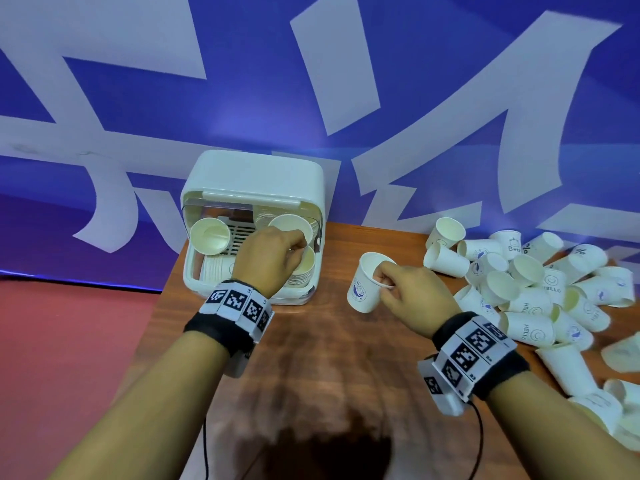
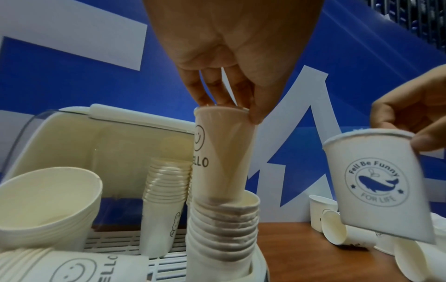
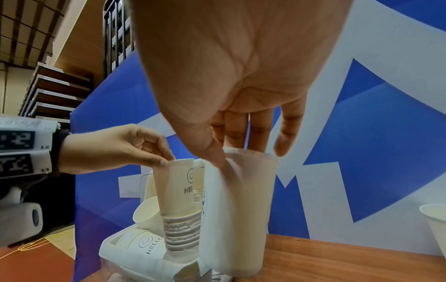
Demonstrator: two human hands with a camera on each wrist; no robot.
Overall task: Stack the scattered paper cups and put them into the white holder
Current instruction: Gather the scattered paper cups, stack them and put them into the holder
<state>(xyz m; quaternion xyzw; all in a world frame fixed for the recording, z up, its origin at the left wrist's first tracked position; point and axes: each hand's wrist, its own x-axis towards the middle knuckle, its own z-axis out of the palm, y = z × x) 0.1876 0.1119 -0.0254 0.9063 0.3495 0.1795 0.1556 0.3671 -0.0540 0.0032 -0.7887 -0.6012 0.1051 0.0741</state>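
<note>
Head view: at the nine o'clock side of the wooden tabletop, against the blue and white backdrop, the white holder is seen with its front open, so that cups can be dropped in from above. Several nested stacks are stored inside it: a tilted stack at its ten o'clock corner, and a stack lying on its side along the front edge, likely laid flat to use the room left.

At the holder's three o'clock side, an upright stack is being added to. The left hand is held over it, and a smiley "HELLO" cup is pinched at its rim by curled fingers; the cup's base is already entered into the stack's top cup but is not yet seated. The rim grip is judged to keep the cup body free to slide down.

Toward the middle of the tabletop, a whale-print cup is held above the surface by the right hand. Its rim is pinched, the thumb inside and the fingers outside, seemingly in readiness to go onto the stack next.

At three o'clock, the scattered paper cups lie in a loose heap, mostly tipped over, well apart from the holder.
</note>
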